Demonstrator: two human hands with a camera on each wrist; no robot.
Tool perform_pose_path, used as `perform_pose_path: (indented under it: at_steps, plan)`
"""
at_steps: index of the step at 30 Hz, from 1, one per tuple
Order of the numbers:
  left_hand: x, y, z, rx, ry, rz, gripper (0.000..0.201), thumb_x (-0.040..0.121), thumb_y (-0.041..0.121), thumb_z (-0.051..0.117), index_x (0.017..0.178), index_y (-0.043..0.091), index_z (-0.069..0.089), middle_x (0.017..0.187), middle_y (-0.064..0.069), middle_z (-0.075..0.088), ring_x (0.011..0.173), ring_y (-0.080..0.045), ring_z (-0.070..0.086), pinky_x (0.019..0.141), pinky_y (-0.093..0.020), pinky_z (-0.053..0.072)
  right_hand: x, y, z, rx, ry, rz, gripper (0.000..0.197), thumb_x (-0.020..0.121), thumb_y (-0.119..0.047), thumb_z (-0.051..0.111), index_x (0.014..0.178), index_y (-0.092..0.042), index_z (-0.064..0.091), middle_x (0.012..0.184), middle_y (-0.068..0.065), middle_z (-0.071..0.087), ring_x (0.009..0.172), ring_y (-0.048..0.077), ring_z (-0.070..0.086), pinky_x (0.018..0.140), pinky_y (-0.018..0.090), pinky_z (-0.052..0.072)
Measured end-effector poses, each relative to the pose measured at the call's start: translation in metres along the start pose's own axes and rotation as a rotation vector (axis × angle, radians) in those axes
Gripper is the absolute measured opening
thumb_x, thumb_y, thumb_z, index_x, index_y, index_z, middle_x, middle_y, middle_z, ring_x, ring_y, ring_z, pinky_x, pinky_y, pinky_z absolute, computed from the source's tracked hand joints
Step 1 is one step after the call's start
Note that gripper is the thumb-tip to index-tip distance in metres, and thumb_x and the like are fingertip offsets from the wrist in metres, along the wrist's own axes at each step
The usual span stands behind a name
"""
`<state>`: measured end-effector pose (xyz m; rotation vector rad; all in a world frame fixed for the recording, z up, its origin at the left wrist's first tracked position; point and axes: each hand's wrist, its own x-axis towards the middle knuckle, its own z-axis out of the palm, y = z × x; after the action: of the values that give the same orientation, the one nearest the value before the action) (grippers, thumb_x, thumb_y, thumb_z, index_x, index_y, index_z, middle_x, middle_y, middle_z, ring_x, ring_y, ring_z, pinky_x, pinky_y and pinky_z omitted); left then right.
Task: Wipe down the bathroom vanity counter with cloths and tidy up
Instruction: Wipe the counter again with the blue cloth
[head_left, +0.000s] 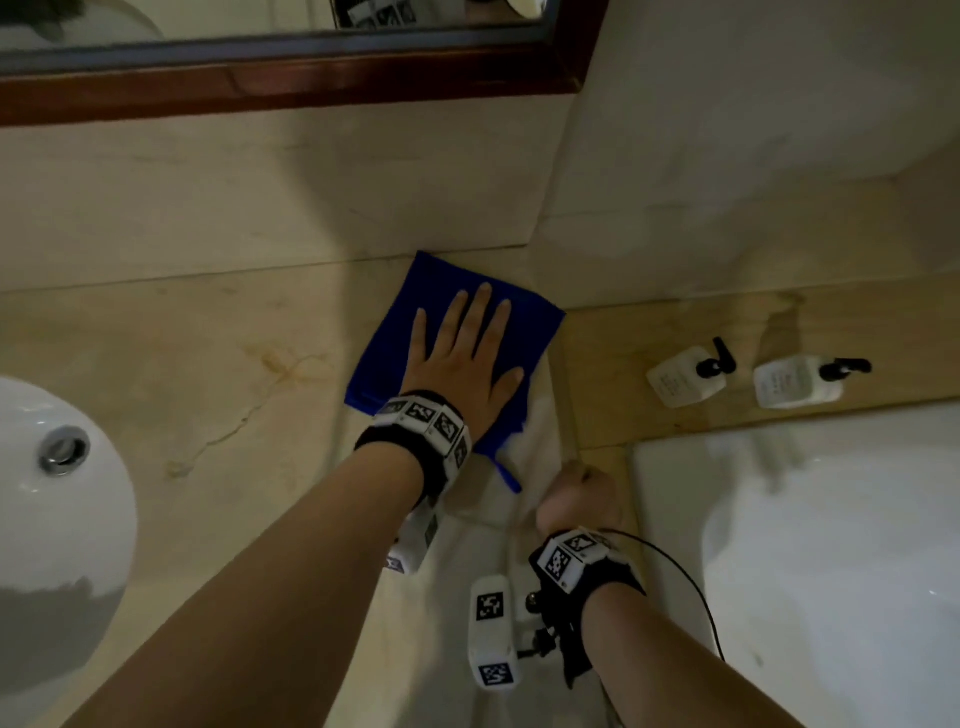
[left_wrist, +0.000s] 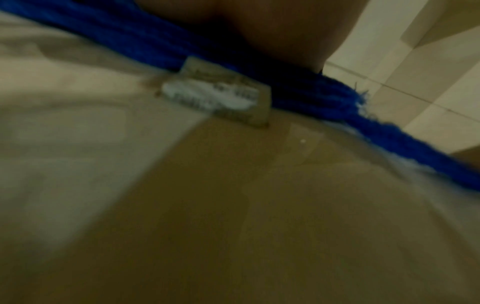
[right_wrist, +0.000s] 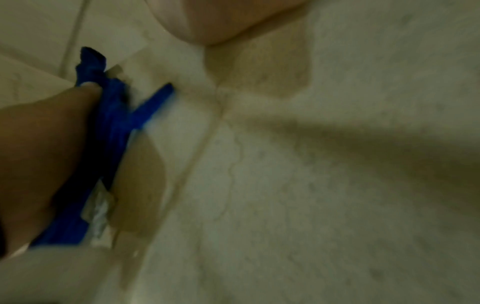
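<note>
A blue cloth (head_left: 384, 343) lies flat on the beige marble vanity counter (head_left: 208, 364), in the back right corner against the wall. My left hand (head_left: 467, 353) presses on it, palm down with the fingers straight and spread. In the blurred left wrist view, the blue cloth (left_wrist: 311, 96) bunches under my palm, and its white label (left_wrist: 221, 92) sticks out. My right hand (head_left: 579, 499) is curled into a fist at the counter's right edge, with nothing visible in it. The right wrist view shows the blue cloth (right_wrist: 114, 123) under my left hand (right_wrist: 39, 154).
A white basin (head_left: 52, 519) with a chrome drain (head_left: 62, 449) sits at the left. A dark-framed mirror (head_left: 260, 88) hangs above. Two white pump bottles (head_left: 685, 379) (head_left: 800, 382) stand on a lower ledge to the right, beside a white tub (head_left: 831, 571).
</note>
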<state>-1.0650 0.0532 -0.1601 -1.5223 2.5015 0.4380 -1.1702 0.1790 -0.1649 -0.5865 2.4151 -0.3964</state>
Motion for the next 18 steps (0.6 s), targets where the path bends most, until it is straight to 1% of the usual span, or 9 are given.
perform_pose_path:
  at_steps: [2,5,7,9,11,13,16,17,18]
  plan:
    - [0.012,0.001,-0.004,-0.004,0.007,-0.004,0.071,0.096,0.060,0.014,0.151,0.026,-0.015,0.158,0.003,-0.022,0.147,-0.021,-0.016,0.117,-0.053,-0.009,-0.002,-0.004,0.005,-0.192,0.002,-0.170,0.008,0.073,0.010,0.054,0.075,0.005,0.060,0.075,0.021,0.062,0.059,0.028,0.057,0.046,0.017,0.014]
    - [0.025,0.003,-0.007,-0.016,0.027,-0.024,0.071,0.096,0.059,0.015,0.152,0.026,-0.014,0.159,0.003,-0.021,0.147,-0.021,-0.014,0.117,-0.053,-0.008,0.000,0.000,0.010,-0.262,0.021,-0.307,0.009,0.062,0.005,0.046,0.057,0.001,0.052,0.054,0.014,0.055,0.040,0.018,0.040,0.045,0.011,0.004]
    - [0.032,0.005,-0.007,-0.019,0.043,-0.038,0.071,0.096,0.058,0.015,0.152,0.025,-0.013,0.159,0.003,-0.019,0.147,-0.021,-0.013,0.117,-0.054,-0.007,0.006,0.012,0.018,-0.185,0.078,-0.485,0.016,0.054,0.001,0.032,0.045,-0.002,0.045,0.039,0.010,0.044,0.034,0.011,0.022,0.055,0.010,-0.008]
    - [0.037,0.007,-0.007,-0.020,0.048,-0.049,0.070,0.096,0.058,0.016,0.152,0.025,-0.013,0.159,0.003,-0.018,0.147,-0.022,-0.012,0.117,-0.054,-0.006,0.005,0.015,0.015,-0.227,0.123,-0.509,0.017,0.054,0.002,0.030,0.045,-0.003,0.044,0.039,0.008,0.042,0.028,0.014,0.028,0.056,0.009,-0.007]
    - [0.040,0.008,-0.006,-0.013,0.059,-0.059,0.070,0.096,0.057,0.016,0.152,0.025,-0.012,0.160,0.002,-0.017,0.148,-0.022,-0.010,0.117,-0.054,-0.005,0.005,0.015,0.006,-0.200,0.029,-0.385,0.031,0.076,-0.002,0.025,0.054,-0.015,0.044,0.052,0.001,0.043,0.040,0.010,0.039,0.047,0.011,0.003]
    - [0.043,0.009,-0.007,-0.003,0.070,-0.070,0.070,0.097,0.057,0.017,0.152,0.024,-0.011,0.160,0.002,-0.015,0.148,-0.023,-0.009,0.117,-0.054,-0.004,0.012,0.020,0.014,-0.345,0.028,-0.296,0.033,0.097,-0.017,0.028,0.066,-0.023,0.040,0.068,-0.007,0.038,0.057,0.006,0.034,0.049,0.018,0.023]
    - [0.044,0.011,-0.006,-0.005,0.080,-0.084,0.071,0.096,0.057,0.018,0.152,0.024,-0.010,0.160,0.002,-0.014,0.148,-0.023,-0.008,0.116,-0.053,-0.004,0.015,0.019,0.010,-0.149,-0.165,-0.108,0.027,0.100,-0.021,0.033,0.100,-0.008,0.056,0.094,0.003,0.048,0.082,0.015,0.039,0.070,0.022,0.029]
    - [0.044,0.012,-0.007,-0.003,0.078,-0.081,0.071,0.096,0.057,0.018,0.152,0.024,-0.010,0.160,0.002,-0.014,0.148,-0.023,-0.008,0.116,-0.053,-0.004,0.014,0.019,0.011,-0.138,-0.187,-0.082,0.027,0.099,-0.018,0.033,0.101,-0.005,0.056,0.098,0.006,0.049,0.087,0.016,0.039,0.072,0.022,0.029]
    - [0.044,0.012,-0.008,-0.003,0.073,-0.079,0.071,0.096,0.057,0.018,0.152,0.024,-0.010,0.160,0.002,-0.014,0.148,-0.022,-0.008,0.116,-0.053,-0.004,0.012,0.018,0.010,-0.142,-0.186,-0.050,0.024,0.098,-0.014,0.034,0.090,-0.005,0.054,0.096,0.005,0.050,0.088,0.016,0.042,0.071,0.021,0.030]
